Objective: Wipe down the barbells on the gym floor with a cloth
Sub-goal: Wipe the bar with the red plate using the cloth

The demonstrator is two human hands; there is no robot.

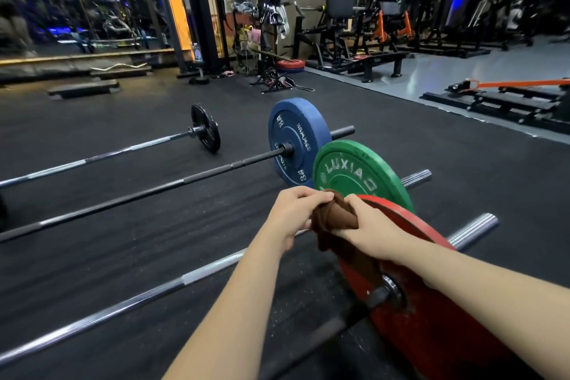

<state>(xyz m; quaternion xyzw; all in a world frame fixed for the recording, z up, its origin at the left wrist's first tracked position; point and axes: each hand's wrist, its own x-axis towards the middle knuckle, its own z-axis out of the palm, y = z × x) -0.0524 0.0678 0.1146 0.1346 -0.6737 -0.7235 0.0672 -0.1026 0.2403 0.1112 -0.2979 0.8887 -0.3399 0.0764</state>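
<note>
Black rubber floor (401, 120), dim machines (354, 25), perhaps mirrors (77, 9).

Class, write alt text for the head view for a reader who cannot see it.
The left hand and right hand grip a bunched brown cloth beside a red plate. Four barbells lie parallel on the black floor; others carry a green plate, a blue plate and a black plate.

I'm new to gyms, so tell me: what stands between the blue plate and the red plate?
The head view shows a green plate standing between the blue plate and the red plate.
</note>
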